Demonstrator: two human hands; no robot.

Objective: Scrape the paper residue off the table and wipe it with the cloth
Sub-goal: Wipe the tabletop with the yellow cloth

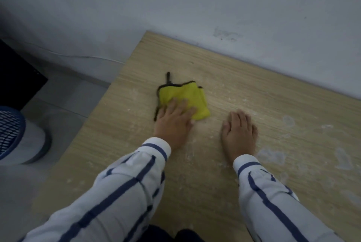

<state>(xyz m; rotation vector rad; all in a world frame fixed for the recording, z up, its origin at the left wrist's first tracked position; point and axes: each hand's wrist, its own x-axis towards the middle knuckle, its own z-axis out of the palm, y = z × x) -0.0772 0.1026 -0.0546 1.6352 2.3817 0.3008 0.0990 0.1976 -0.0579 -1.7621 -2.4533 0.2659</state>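
**Pinning the yellow cloth (185,97) with the left hand (173,118)**

Pressing down on its near edge, fingers straight and a bit spread, not gripping. Parked palm-down on the bare table (254,93) just beside it: right hand (239,132), fingers together, nothing visibly held. Further right, white paper residue (271,156) in patches. On the floor at left, blue mesh basket-looking thing (9,124), contents not visible.

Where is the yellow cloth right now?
In the head view, the folded yellow cloth with dark trim lies left of centre on the light wooden table, under the fingers of the left hand; the right hand rests flat nearby.
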